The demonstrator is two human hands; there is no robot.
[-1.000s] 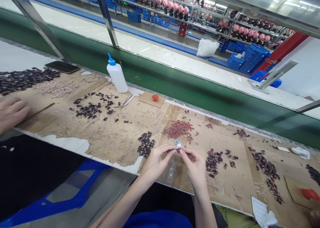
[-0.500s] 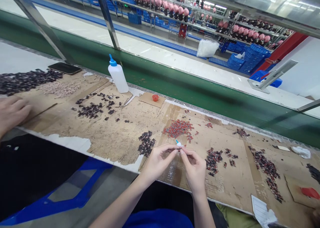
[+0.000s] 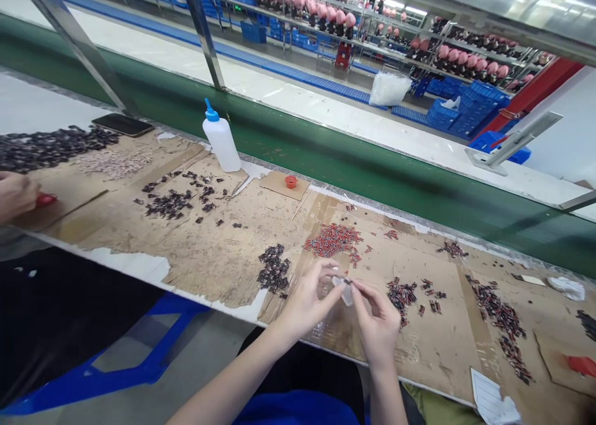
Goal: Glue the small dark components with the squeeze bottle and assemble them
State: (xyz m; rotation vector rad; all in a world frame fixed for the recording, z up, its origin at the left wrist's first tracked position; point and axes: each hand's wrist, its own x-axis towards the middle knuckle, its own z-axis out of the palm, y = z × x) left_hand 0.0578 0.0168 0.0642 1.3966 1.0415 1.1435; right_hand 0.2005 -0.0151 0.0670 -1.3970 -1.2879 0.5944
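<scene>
My left hand [image 3: 310, 298] and my right hand [image 3: 378, 319] meet over the near edge of the cardboard-covered bench. Their fingertips pinch a tiny dark part [image 3: 347, 281] between them; its details are too small to make out. Just behind and below the fingers a small white bottle [image 3: 346, 296] shows, partly hidden. Beyond my hands lies a heap of small red-and-grey parts [image 3: 331, 240]. A pile of black parts [image 3: 274, 270] sits left of my left hand, and dark parts with red [image 3: 401, 295] lie right of my right hand.
A white squeeze bottle with a blue cap [image 3: 222, 141] stands at the back, near a red cup [image 3: 290, 182] on cardboard. Another person's hand [image 3: 16, 195] is at far left beside a red object [image 3: 45, 200]. A phone [image 3: 123, 125] lies behind. More parts [image 3: 498, 313] lie right.
Both my hands have shifted slightly right, still pinching together. More of the small bottle's body shows between them; its teal tip is now hidden. The other person's hand has risen, with a red object beside it.
</scene>
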